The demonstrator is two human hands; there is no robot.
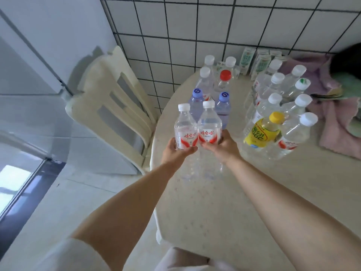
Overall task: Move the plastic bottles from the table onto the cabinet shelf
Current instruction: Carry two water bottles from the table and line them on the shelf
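Your left hand [176, 153] and right hand [224, 147] each have fingers clamped on a clear bottle [184, 130], [210, 126] at center frame, more bottles [283, 106] crowding the table [214, 202] behind, a chair [117, 106] at left.

Round speckled table [224, 202] bears clustered bottles [277, 106], cartons [248, 59], cloths [340, 122].

We see clear glossy plastic bottles [210, 124], a speckled matt counter [254, 192], and soft pink cloth [340, 130].

Yellow-labelled bottle [261, 132], red cap [225, 74], beige table [254, 192].
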